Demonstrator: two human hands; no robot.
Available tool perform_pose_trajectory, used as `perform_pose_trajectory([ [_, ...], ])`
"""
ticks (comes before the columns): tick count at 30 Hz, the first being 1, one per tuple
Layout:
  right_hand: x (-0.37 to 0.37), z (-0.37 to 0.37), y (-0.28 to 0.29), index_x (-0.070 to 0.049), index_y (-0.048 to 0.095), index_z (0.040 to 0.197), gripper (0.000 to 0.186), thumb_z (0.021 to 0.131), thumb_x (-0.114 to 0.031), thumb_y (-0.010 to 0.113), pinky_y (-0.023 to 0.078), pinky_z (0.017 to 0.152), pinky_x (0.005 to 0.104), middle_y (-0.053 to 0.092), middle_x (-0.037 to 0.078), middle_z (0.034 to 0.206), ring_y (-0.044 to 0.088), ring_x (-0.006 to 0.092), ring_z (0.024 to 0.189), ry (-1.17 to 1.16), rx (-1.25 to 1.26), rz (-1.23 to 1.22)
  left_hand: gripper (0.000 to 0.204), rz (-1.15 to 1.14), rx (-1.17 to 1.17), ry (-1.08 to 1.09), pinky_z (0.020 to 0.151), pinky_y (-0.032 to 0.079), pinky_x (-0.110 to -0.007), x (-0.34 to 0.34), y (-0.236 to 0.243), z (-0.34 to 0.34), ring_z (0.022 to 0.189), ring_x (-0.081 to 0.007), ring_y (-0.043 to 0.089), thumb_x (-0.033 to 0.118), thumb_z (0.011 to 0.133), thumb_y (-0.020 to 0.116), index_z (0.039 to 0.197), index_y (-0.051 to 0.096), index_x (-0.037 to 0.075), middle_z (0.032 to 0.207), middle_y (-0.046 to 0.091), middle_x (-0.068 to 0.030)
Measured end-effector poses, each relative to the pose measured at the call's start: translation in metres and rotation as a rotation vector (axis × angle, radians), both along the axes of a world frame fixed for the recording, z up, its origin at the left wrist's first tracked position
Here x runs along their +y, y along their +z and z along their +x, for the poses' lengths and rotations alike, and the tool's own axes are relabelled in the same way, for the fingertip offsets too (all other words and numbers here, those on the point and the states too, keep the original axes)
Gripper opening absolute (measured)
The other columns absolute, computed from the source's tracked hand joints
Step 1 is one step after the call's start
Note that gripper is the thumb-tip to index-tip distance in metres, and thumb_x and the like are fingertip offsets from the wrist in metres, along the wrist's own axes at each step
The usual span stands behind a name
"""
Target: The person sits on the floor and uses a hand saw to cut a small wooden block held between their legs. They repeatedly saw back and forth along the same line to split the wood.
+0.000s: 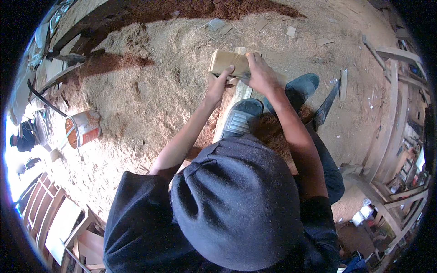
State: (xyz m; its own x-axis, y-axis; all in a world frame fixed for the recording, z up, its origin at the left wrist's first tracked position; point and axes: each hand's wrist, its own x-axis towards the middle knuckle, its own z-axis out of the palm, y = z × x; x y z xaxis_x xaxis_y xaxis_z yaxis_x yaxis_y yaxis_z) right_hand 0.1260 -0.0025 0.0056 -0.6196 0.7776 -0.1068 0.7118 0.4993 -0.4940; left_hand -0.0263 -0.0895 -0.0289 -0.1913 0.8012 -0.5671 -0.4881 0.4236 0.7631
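A pale wooden block point(230, 59) is held up over the ground in front of me. My left hand point(220, 82) grips its left part, thumb on top and the other fingers mostly hidden underneath. Closed around the block's right end is my right hand point(261, 75); a dark patch shows below its fingers, too shadowed to make out. Under the block, a long wooden plank point(241, 93) runs toward me along the ground. My left shoe point(239, 118) rests on or against this plank, and the right shoe point(302, 86) is farther right.
A handsaw point(328, 102) with a pale handle lies right of my shoes. Wood shavings and small offcuts cover the ground. At the left a white and orange bucket point(83, 129) lies tipped over. Wooden frames point(396, 132) line the right side, and more frames point(48, 200) stand lower left.
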Motion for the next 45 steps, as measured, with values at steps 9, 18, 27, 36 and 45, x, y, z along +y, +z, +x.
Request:
perform_pose_trajectory([
  [9,0.001,-0.003,-0.014,-0.004,0.044,0.123,0.064,0.07,-0.01,0.079,0.05,0.089,0.0495,0.054,0.021,0.117,0.056,0.0429,0.11,0.035,-0.046,0.082,0.083,0.133,0.648,-0.129,0.101,0.046,-0.041,0.008,-0.016,-0.053,0.119,-0.0378,0.059,0.051,0.077,0.078,0.133,0.055,-0.006,0.132,0.054,-0.033],
  [18,-0.004,-0.012,-0.005,-0.004,0.043,0.126,0.071,0.067,-0.009,0.082,0.05,0.089,0.0497,0.053,0.022,0.119,0.056,0.043,0.11,0.011,-0.053,0.092,0.08,-0.021,0.612,-0.378,0.097,0.047,-0.042,0.028,-0.023,-0.112,0.102,-0.0363,0.067,0.07,0.086,0.053,0.115,0.07,-0.003,0.105,0.07,-0.0265],
  [27,0.0,-0.016,-0.003,-0.002,0.042,0.128,0.078,0.066,-0.019,0.087,0.047,0.097,0.047,0.05,0.024,0.124,0.051,0.0438,0.118,-0.021,-0.198,-0.042,0.074,-0.01,0.709,-0.468,0.062,0.052,-0.037,0.053,0.002,-0.105,0.06,-0.0239,0.065,0.07,0.076,0.067,0.069,0.073,-0.004,0.066,0.068,-0.0163],
  [36,-0.002,-0.023,0.003,-0.003,0.041,0.129,0.079,0.067,-0.019,0.087,0.047,0.097,0.0482,0.049,0.024,0.127,0.051,0.0442,0.119,-0.027,-0.243,-0.033,0.054,-0.151,0.728,-0.507,0.062,0.053,-0.031,0.057,0.006,-0.104,0.061,-0.0164,0.067,0.051,0.072,0.082,0.071,0.074,-0.003,0.068,0.07,-0.0103],
  [45,-0.004,-0.014,-0.002,-0.003,0.041,0.129,0.079,0.066,-0.018,0.086,0.046,0.097,0.0474,0.051,0.024,0.125,0.05,0.0446,0.118,-0.03,-0.163,-0.008,0.058,-0.104,0.668,-0.503,0.051,0.046,-0.034,0.064,0.004,-0.102,0.051,-0.0158,0.058,0.052,0.067,0.085,0.062,0.068,-0.004,0.061,0.066,-0.0084],
])
